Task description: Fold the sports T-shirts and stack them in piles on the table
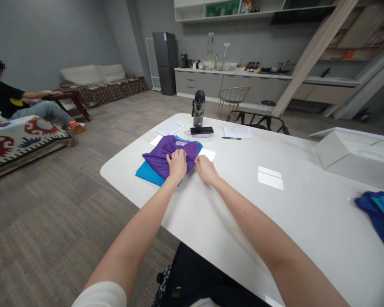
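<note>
A folded purple shirt (pixel 160 156) lies on top of a blue folded garment (pixel 149 174) on the white table (pixel 243 204). The blue cloth shows past its lower left edge and at the upper right by the neckline. My left hand (pixel 178 165) is on the middle of the purple shirt, fingers bent and closed on the fabric. At the shirt's right edge, my right hand (pixel 206 169) pinches the purple cloth between thumb and fingers. Its fingertips are partly hidden.
Behind the shirt stand a water bottle (pixel 199 109) and a black phone (pixel 202 130). Printed sheets (pixel 238 131) and a pen (pixel 231 138) lie nearby. To the right are a white box (pixel 355 160) and blue clothes (pixel 376 213). A person (pixel 9 100) sits at far left.
</note>
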Demonstrator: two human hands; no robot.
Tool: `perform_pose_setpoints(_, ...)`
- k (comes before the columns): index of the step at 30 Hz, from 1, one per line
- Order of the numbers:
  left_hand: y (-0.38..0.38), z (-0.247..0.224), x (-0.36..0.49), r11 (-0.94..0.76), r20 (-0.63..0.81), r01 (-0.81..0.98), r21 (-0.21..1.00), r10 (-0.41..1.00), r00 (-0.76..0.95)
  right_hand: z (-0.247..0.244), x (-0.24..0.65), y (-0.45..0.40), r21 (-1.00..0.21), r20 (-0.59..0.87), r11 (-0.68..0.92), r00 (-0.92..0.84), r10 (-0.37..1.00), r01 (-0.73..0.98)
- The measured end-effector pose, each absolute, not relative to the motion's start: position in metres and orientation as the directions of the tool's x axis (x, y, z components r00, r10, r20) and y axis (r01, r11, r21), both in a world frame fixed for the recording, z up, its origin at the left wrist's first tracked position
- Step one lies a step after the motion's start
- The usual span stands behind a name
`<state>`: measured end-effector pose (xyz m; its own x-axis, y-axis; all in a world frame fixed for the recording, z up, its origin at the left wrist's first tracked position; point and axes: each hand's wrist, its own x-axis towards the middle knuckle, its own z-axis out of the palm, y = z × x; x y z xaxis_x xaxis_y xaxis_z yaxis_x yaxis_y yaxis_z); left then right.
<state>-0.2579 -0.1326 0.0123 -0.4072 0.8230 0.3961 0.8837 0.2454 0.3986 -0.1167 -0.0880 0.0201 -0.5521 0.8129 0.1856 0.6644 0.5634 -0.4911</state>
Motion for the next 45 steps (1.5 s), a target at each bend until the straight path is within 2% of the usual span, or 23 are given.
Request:
perform_pose_setpoints(3, -0.112, 0.014, -0.2, 0.168, 0.346, 0.856, 0.489, 0.864, -0.367, 0.023, -0.059, -0.093, -0.519, 0.202, 0.531, -0.508, 0.838, 0.67)
perform_pose_setpoints(6, -0.097, 0.011, -0.133, 0.043, 0.303, 0.829, 0.557, 0.919, -0.251, 0.02, 0.005, -0.099, -0.56, 0.217, 0.473, -0.43, 0.876, 0.68)
perform_pose_setpoints(12, -0.089, -0.006, 0.004, -0.237, 0.257, 0.683, 0.69, 0.963, 0.075, 0.008, 0.14, -0.123, -0.608, 0.241, 0.341, -0.242, 0.94, 0.717)
perform_pose_setpoints(16, -0.095, -0.021, 0.085, -0.415, 0.244, 0.509, 0.754, 0.897, 0.37, 0.004, 0.219, -0.156, -0.642, 0.218, 0.275, -0.173, 0.961, 0.716)
perform_pose_setpoints(19, -0.102, -0.031, 0.137, -0.521, 0.225, 0.35, 0.779, 0.752, 0.62, 0.003, 0.27, -0.184, -0.67, 0.133, 0.177, -0.118, 0.984, 0.721)
perform_pose_setpoints(21, -0.109, -0.037, 0.164, -0.533, 0.222, 0.245, 0.81, 0.665, 0.714, 0.003, 0.299, -0.202, -0.677, 0.043, 0.092, -0.086, 0.995, 0.73)
perform_pose_setpoints(23, -0.115, -0.039, 0.182, -0.507, 0.243, 0.153, 0.848, 0.63, 0.738, 0.003, 0.322, -0.217, -0.684, -0.052, 0.024, -0.081, 0.995, 0.729)
perform_pose_setpoints(25, -0.12, -0.037, 0.186, -0.506, 0.294, 0.115, 0.855, 0.654, 0.697, 0.005, 0.337, -0.225, -0.695, -0.159, -0.01, -0.14, 0.977, 0.719)
perform_pose_setpoints(27, -0.125, -0.033, 0.179, -0.551, 0.337, 0.215, 0.806, 0.726, 0.6, 0.006, 0.345, -0.222, -0.694, -0.239, -0.006, -0.222, 0.945, 0.72)
perform_pose_setpoints(29, -0.128, -0.03, 0.165, -0.57, 0.34, 0.455, 0.684, 0.801, 0.493, 0.004, 0.346, -0.208, -0.675, -0.232, 0.009, -0.224, 0.947, 0.738)
perform_pose_setpoints(31, -0.129, -0.029, 0.149, -0.503, 0.287, 0.696, 0.512, 0.864, 0.414, 0.0, 0.342, -0.186, -0.631, -0.135, 0.002, -0.113, 0.984, 0.776)
perform_pose_setpoints(33, -0.128, -0.031, 0.134, -0.41, 0.183, 0.83, 0.379, 0.912, 0.367, -0.006, 0.334, -0.161, -0.575, -0.039, -0.044, 0.026, 0.999, 0.817)
perform_pose_setpoints(35, -0.122, -0.033, 0.12, -0.374, 0.074, 0.869, 0.325, 0.926, 0.371, -0.012, 0.322, -0.141, -0.555, -0.031, -0.103, 0.104, 0.994, 0.825)
perform_pose_setpoints(37, -0.111, -0.035, 0.103, -0.4, 0.014, 0.861, 0.315, 0.909, 0.417, -0.017, 0.308, -0.129, -0.566, -0.072, -0.118, 0.094, 0.993, 0.816)
perform_pose_setpoints(42, -0.083, -0.032, 0.057, -0.533, -0.01, 0.787, 0.31, 0.826, 0.564, -0.021, 0.278, -0.128, -0.564, -0.076, 0.001, -0.054, 0.996, 0.826)
perform_pose_setpoints(45, -0.087, -0.028, 0.041, -0.528, -0.021, 0.802, 0.279, 0.831, 0.555, -0.022, 0.268, -0.135, -0.582, -0.042, 0.097, -0.149, 0.988, 0.807)
